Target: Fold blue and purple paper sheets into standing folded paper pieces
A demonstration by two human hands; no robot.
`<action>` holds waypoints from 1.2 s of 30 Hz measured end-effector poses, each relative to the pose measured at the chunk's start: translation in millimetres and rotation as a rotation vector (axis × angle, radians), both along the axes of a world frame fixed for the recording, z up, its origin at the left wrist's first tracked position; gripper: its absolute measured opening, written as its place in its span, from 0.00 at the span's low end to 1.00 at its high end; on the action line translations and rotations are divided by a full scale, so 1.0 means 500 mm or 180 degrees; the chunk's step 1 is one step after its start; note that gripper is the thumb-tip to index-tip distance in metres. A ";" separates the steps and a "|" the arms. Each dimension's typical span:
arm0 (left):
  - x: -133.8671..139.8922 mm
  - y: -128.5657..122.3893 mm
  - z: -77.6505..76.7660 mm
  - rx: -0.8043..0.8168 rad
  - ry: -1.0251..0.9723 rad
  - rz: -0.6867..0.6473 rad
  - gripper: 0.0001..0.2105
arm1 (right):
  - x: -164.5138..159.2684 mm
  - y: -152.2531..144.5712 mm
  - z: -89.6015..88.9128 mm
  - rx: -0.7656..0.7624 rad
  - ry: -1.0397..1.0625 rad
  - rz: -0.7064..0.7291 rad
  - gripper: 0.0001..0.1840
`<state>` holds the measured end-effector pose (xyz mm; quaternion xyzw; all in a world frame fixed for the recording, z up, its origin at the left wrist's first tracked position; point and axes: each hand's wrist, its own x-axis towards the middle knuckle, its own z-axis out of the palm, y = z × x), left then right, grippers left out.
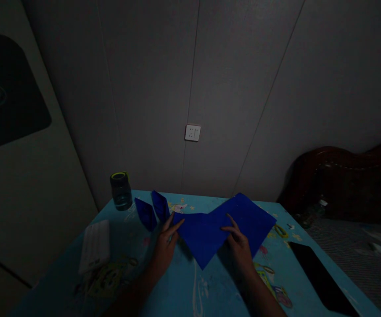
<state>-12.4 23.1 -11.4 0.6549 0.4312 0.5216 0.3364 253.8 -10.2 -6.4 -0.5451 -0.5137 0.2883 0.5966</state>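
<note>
A blue sheet of paper point(201, 237), its near part shaped like a triangle pointing toward me, spans the space between my hands. My left hand point(167, 241) pinches its left corner between thumb and fingers. On the right side, my right hand point(238, 240) grips the paper near its right corner, index finger stretched along the surface. Behind and right of it lies a flat blue sheet point(251, 215), partly covered by my right hand; I cannot tell whether the two are joined. Left of my left hand sit two small folded blue paper pieces, a nearer one point(146, 215) and a farther one point(160, 205).
On the light blue patterned tablecloth point(177, 290) stand a dark water bottle point(121, 192) and a white power bank point(94, 246) at left. To the right lie yellow-handled scissors point(280, 231) and a black flat slab point(320, 277). A wall with a socket point(192, 133) rises behind.
</note>
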 end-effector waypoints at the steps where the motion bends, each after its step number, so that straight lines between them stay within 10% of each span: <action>1: 0.003 0.001 -0.003 -0.0101 0.0001 0.0017 0.19 | -0.003 0.000 0.000 -0.0098 0.0136 -0.0002 0.15; 15: 0.008 -0.009 0.011 -0.0797 -0.0904 -0.0155 0.28 | -0.014 -0.016 0.007 -0.0582 0.0900 0.0620 0.29; 22: 0.014 -0.016 0.042 -0.1227 -0.1592 -0.0412 0.50 | -0.020 -0.025 0.033 -0.0522 0.1068 0.0468 0.47; 28: 0.007 -0.006 0.029 -0.1589 -0.1764 -0.0272 0.32 | -0.005 -0.032 0.058 -0.1011 0.1122 0.0942 0.23; 36: 0.010 -0.014 0.039 -0.1545 -0.1977 -0.0411 0.10 | 0.028 -0.029 0.042 -0.1144 0.1280 0.1245 0.22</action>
